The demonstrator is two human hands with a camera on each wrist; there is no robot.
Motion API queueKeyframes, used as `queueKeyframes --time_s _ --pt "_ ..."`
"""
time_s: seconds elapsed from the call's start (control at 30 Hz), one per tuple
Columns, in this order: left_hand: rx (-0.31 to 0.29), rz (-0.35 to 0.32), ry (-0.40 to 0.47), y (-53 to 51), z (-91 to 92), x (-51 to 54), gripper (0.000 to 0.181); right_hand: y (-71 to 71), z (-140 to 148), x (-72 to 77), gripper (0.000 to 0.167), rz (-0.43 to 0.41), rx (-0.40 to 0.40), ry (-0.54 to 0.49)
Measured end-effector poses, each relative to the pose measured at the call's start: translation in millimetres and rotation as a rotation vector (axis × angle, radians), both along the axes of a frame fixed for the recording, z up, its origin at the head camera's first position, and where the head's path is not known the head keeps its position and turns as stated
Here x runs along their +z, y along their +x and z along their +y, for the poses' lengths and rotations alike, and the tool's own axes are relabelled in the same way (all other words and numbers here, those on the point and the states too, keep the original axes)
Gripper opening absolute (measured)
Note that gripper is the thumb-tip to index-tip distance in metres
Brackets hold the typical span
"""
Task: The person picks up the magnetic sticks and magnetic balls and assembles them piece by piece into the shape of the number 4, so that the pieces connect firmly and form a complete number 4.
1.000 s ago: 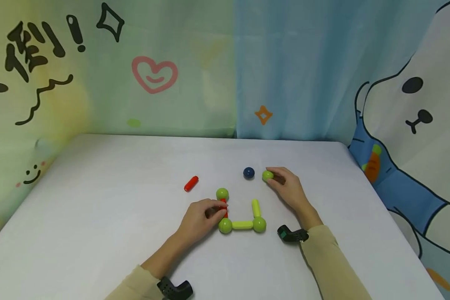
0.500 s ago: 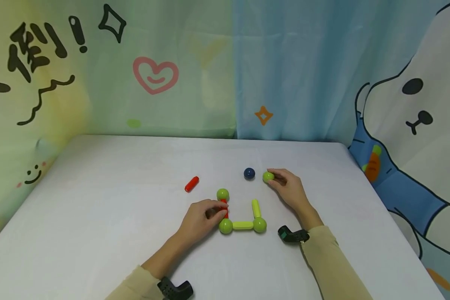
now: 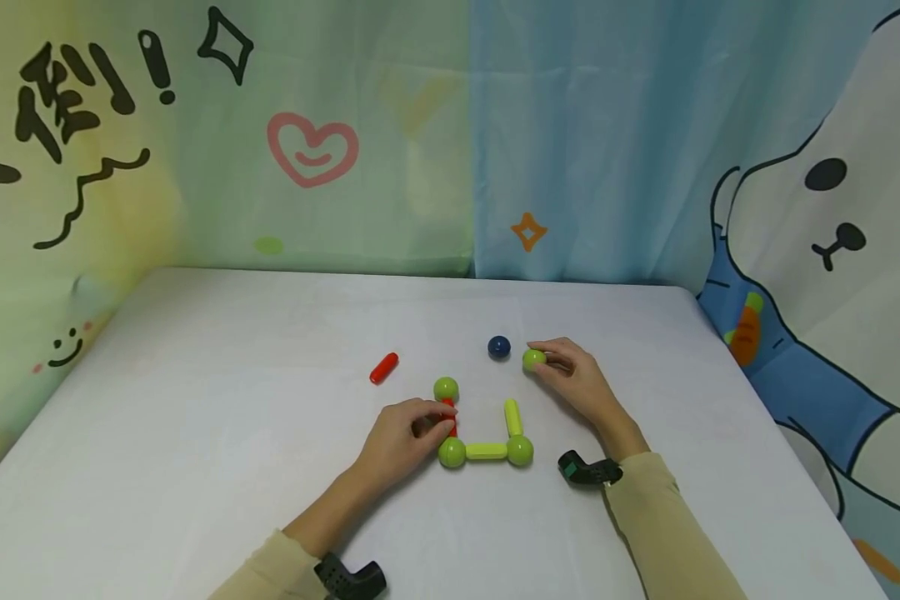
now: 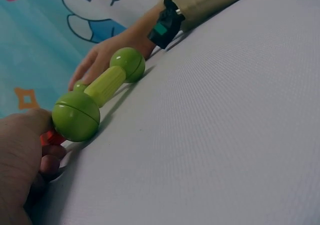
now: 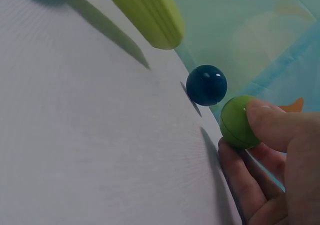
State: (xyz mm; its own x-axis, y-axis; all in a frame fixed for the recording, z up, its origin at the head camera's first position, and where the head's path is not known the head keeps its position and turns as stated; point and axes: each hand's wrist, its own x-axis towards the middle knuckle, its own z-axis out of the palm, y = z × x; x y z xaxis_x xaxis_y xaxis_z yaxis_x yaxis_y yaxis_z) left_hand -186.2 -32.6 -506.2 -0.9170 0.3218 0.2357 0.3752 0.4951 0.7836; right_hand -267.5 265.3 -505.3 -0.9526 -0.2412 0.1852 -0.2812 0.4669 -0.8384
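My left hand (image 3: 408, 437) pinches a red rod (image 3: 452, 426) that joins two green balls, one at its far end (image 3: 446, 388) and one at its near end (image 3: 452, 452). From the near ball a yellow-green rod (image 3: 486, 451) runs right to another green ball (image 3: 520, 450), where a second yellow-green rod (image 3: 513, 417) points away with its far end free. Beyond that free end, my right hand (image 3: 577, 379) holds a loose green ball (image 5: 237, 122) between thumb and fingers. A dark blue ball (image 3: 498, 347) lies just left of it, apart from it.
A loose red rod (image 3: 384, 368) lies on the white table (image 3: 232, 400), left of the joined pieces. A printed curtain (image 3: 390, 167) hangs behind the table's far edge. Each wrist wears a black device, such as the right one (image 3: 588, 469).
My right hand has shifted slightly nearer and to the left with the green ball. The left hand keeps its grip on the red rod, and the joined pieces stay put.
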Motion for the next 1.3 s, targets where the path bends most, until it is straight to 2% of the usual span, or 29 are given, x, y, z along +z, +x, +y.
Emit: queueKeyframes --time_s 0.27,0.47,0.57,0.8,1.03,1.17,1.3 --pt "0.000 0.003 -0.001 0.2 -0.6 0.5 0.017 -0.9 -3.9 3.0 0.037 -0.140 0.043 -0.049" --pt "0.004 0.011 -0.002 -0.1 0.0 1.3 0.016 -1.2 -4.8 1.5 0.038 -0.047 0.144 0.014" --pt "0.011 0.007 -0.001 -0.5 -0.1 1.0 0.016 -1.4 -6.3 0.8 0.037 -0.047 0.132 0.013" --pt "0.007 0.008 -0.006 -1.0 0.4 0.3 0.016 0.3 -9.0 3.3 0.039 -0.182 0.078 -0.024" --pt "0.006 0.002 -0.008 -0.8 1.2 0.2 0.016 -0.2 -8.2 0.9 0.041 -0.136 0.106 -0.033" --pt "0.007 0.001 -0.003 -0.8 1.3 0.1 0.016 -1.5 -7.6 -1.0 0.040 -0.102 0.120 0.002" --pt "0.003 0.000 -0.001 -0.6 1.4 0.1 0.016 -0.1 -8.0 -0.3 0.037 -0.121 0.095 0.033"
